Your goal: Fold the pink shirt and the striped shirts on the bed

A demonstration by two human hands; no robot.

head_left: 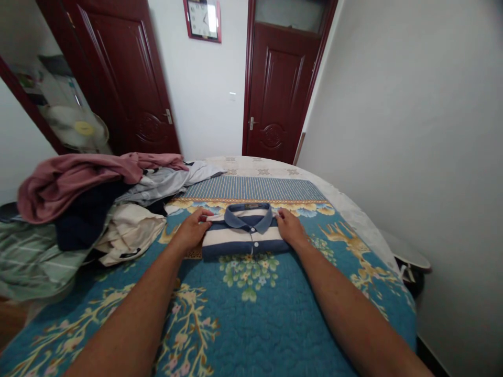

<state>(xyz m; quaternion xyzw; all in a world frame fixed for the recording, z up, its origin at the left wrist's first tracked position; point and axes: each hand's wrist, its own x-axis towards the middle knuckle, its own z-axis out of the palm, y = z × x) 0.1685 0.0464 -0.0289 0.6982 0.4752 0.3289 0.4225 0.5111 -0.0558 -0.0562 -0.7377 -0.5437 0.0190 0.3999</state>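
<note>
A blue and white striped polo shirt point(243, 238) lies folded into a flat rectangle on the teal patterned bedspread point(267, 324). Its blue collar points away from me, and two white buttons show on the placket. My left hand point(193, 229) pinches the shirt's upper left corner between thumb and fingers. At the opposite corner, my right hand point(290, 228) grips the shirt's right edge, with its fingertips partly hidden by the hand and cloth. Both forearms reach forward over the bedspread.
To the left is a heap of loose clothes, with a pink garment point(82, 180) on top, a cream one point(131, 230) and a green striped one point(39, 256). A white patterned cloth point(271, 166) edges the far side. A wall point(412, 131) stands close on the right.
</note>
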